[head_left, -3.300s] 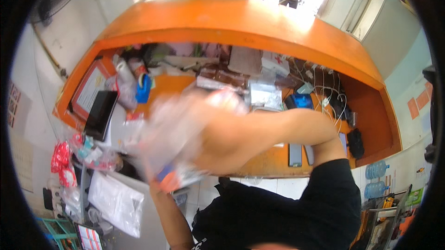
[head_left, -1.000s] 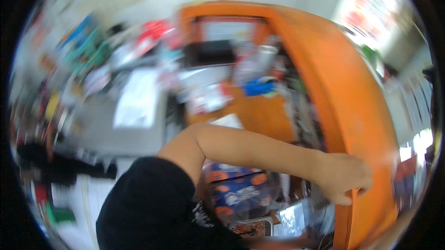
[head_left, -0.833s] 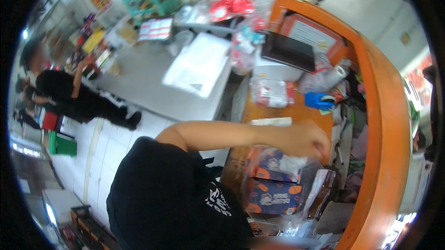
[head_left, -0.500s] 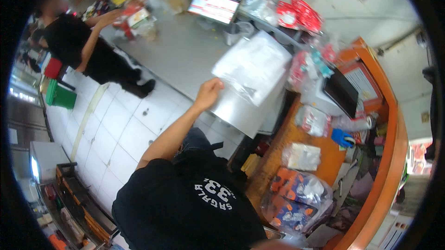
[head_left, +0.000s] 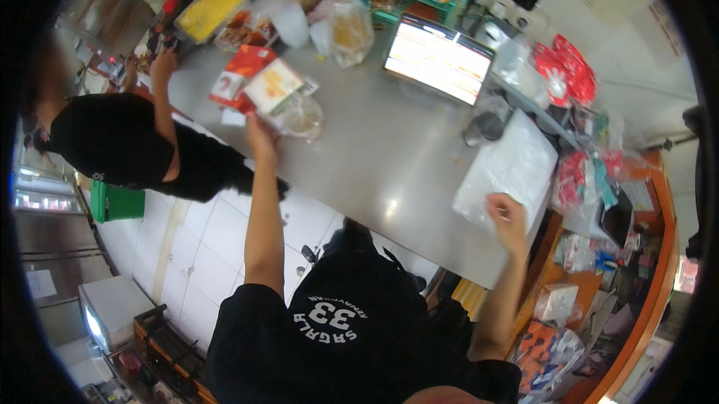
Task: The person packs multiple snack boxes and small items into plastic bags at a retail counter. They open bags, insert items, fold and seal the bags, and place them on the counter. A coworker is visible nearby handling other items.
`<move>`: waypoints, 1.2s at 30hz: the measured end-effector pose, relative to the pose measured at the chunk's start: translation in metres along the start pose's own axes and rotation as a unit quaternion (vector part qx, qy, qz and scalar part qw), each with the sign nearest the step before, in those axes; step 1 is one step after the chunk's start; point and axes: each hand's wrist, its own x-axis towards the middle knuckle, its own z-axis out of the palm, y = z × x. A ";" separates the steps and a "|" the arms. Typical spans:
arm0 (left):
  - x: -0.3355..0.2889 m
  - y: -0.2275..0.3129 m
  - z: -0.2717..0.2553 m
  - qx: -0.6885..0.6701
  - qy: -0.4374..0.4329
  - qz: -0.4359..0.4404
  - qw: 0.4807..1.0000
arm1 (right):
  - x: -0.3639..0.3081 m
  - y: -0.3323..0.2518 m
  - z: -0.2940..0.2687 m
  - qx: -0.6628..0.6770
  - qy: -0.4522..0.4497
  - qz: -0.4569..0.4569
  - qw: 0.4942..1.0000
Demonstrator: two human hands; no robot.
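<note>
With left hand [head_left: 261, 137] beside far-left red-and-white box [head_left: 238, 73] and right hand [head_left: 507, 217] half-curled over white plastic [head_left: 511, 166], grips unclear, probably needed light, even pressure.

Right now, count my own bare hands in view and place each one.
2. The left hand is beside the pale package; the right hand is at the near edge of the white plastic stack. Neither is hidden.

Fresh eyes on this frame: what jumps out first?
The glowing screen, upper middle, at the metal table. Then the red packets by the wall, upper right. Next, the left hand at a red-and-white box, left, and the right hand at white plastic bags, right.
</note>
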 end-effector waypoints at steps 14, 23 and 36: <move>0.015 0.042 0.033 0.080 -0.037 -0.147 0.985 | 0.145 -0.185 0.337 0.020 0.050 -0.308 0.950; -0.009 0.018 0.028 0.164 -0.100 -0.138 0.971 | 0.173 -0.100 0.202 -0.114 0.087 -0.215 0.966; -0.122 -0.033 0.075 0.156 -0.145 -0.206 0.955 | 0.071 0.089 0.011 -0.080 0.319 -0.055 0.943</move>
